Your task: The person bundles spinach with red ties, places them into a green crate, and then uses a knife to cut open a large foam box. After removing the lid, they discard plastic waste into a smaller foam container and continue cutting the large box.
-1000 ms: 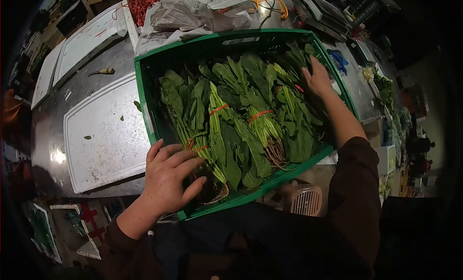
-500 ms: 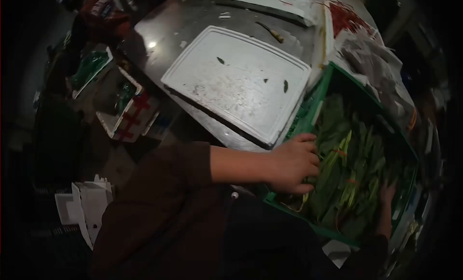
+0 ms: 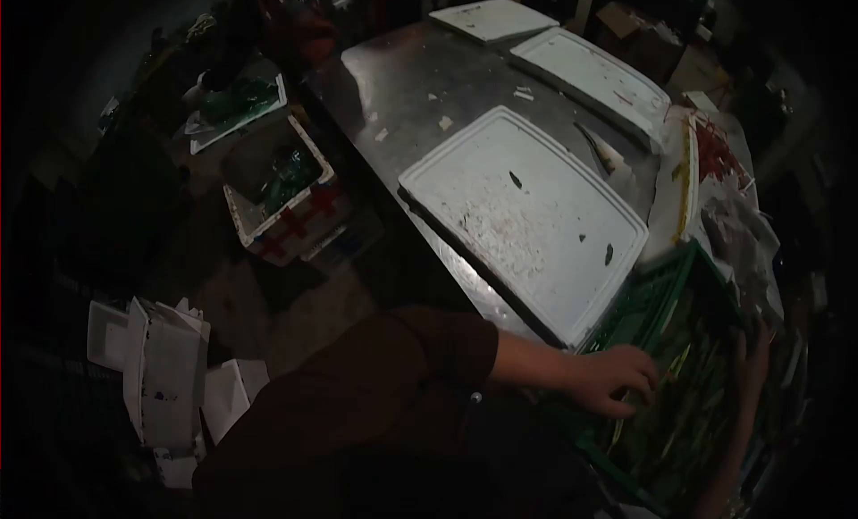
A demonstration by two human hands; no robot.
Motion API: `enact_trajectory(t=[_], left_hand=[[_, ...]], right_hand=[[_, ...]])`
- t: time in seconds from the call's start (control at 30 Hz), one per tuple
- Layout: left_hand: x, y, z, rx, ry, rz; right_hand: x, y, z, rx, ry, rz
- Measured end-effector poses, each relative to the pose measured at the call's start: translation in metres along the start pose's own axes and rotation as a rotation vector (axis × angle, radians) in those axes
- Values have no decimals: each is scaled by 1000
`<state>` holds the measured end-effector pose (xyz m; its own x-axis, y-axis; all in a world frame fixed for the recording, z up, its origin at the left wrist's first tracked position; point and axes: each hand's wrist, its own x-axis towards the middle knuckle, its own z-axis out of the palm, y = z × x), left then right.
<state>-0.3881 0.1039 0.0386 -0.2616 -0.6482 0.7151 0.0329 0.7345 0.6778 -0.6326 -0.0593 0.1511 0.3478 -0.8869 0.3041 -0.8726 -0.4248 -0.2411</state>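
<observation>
A green plastic crate [image 3: 645, 315] stands at the lower right, with bundled leafy greens [image 3: 684, 394] inside, dim and partly blurred. My left hand [image 3: 617, 380] hovers at the crate's side nearest the metal table, its fingers loosely curved and apart from the thumb, with nothing seen in them. At the opposite side is my right hand [image 3: 752, 351], fingers stretched up along the crate's right edge, dim and somewhat smeared. A white foam lid [image 3: 536, 215], dirty and dotted with leaf scraps, lies just beyond my left forearm.
More foam lids [image 3: 585, 72] lie on the metal table [image 3: 402, 90]. A box with red strands [image 3: 715, 153] stands beyond the crate. To the left are a foam box with red tape [image 3: 290, 229] and stacked white boxes [image 3: 165, 376]. Another person [image 3: 299, 23] is at the far left.
My view has swung left, so the table and crate appear farther right and lower. My right hand has come from the greens up to the crate's right edge; my left stays over the near side.
</observation>
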Motion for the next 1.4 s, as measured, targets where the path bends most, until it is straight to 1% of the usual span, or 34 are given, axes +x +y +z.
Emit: enact_trajectory(t=[0.03, 0.07, 0.1, 0.13, 0.17, 0.2, 0.3, 0.33, 0.37, 0.4, 0.47, 0.5, 0.53, 0.6, 0.63, 0.7, 0.73, 0.8, 0.83, 0.9, 0.93, 1.0, 1.03, 1.1, 1.13, 1.2, 1.23, 1.3, 1.33, 1.4], left_hand=[[-12, 2, -17, 22, -13, 18], [-29, 8, -39, 35, 19, -45], [-47, 14, -63, 50, 51, -106], [-65, 20, -88, 56, 59, -224], [-87, 25, -113, 60, 71, -348], [-112, 27, -136, 75, 100, -442], [-186, 47, -200, 104, 185, -751], [-213, 56, -218, 151, 235, -789], [-239, 67, -231, 195, 292, -828], [-262, 82, -243, 240, 353, -894], [-308, 107, -261, 288, 490, -1003], [-334, 115, -266, 288, 567, -1046], [-358, 122, -271, 286, 574, -1049], [-397, 135, -272, 176, 772, -1106], [-409, 139, -269, 168, 773, -1115], [-424, 147, -269, 58, 925, -1149], [-427, 149, -270, 60, 915, -1155], [-426, 149, -275, 18, 876, -1182], [-428, 145, -279, 24, 851, -1183], [-426, 140, -288, 4, 808, -1241], [-425, 139, -294, 2, 781, -1250], [-412, 146, -306, -111, 821, -1174], [-416, 143, -312, -120, 798, -1188], [-426, 138, -322, -76, 763, -1143], [-430, 139, -323, -106, 728, -1179], [-418, 141, -333, -28, 714, -1237], [-415, 142, -332, -65, 665, -1275], [-405, 137, -337, -26, 675, -1275], [-401, 132, -341, -44, 651, -1287], [-396, 124, -343, -78, 598, -1294]], right_hand=[[1, -52, -2, 74, -25, -182], [2, -102, -1, 83, 6, -188], [3, -149, 0, 78, -142, -228], [5, -188, 2, 73, -285, -270], [6, -218, 16, 9, -364, -358], [8, -242, 38, -61, -450, -441], [11, -291, 130, -177, -747, -532], [7, -301, 162, -236, -845, -546], [4, -309, 186, -312, -888, -547], [0, -315, 211, -389, -932, -549], [-7, -283, 286, -407, -936, -529], [-8, -277, 306, -426, -947, -503], [-7, -286, 304, -428, -951, -509], [-12, -299, 283, -431, -1028, -538], [-18, -305, 273, -433, -1040, -536], [-26, -316, 262, -282, -957, -319], [-29, -317, 267, -276, -960, -311], [-38, -315, 278, -291, -848, -220], [-40, -314, 280, -279, -842, -200], [-46, -312, 280, -280, -821, -240], [-50, -311, 279, -272, -824, -215], [-53, -312, 271, -298, -937, -278], [-57, -313, 269, -293, -947, -253], [-65, -312, 264, -327, -965, -270], [-68, -312, 263, -316, -953, -264], [-65, -312, 263, -284, -970, -211], [-65, -319, 253, -270, -927, -218], [-68, -317, 255, -261, -887, -223], [-65, -317, 254, -264, -900, -196], [-65, -315, 255, -266, -910, -269]])
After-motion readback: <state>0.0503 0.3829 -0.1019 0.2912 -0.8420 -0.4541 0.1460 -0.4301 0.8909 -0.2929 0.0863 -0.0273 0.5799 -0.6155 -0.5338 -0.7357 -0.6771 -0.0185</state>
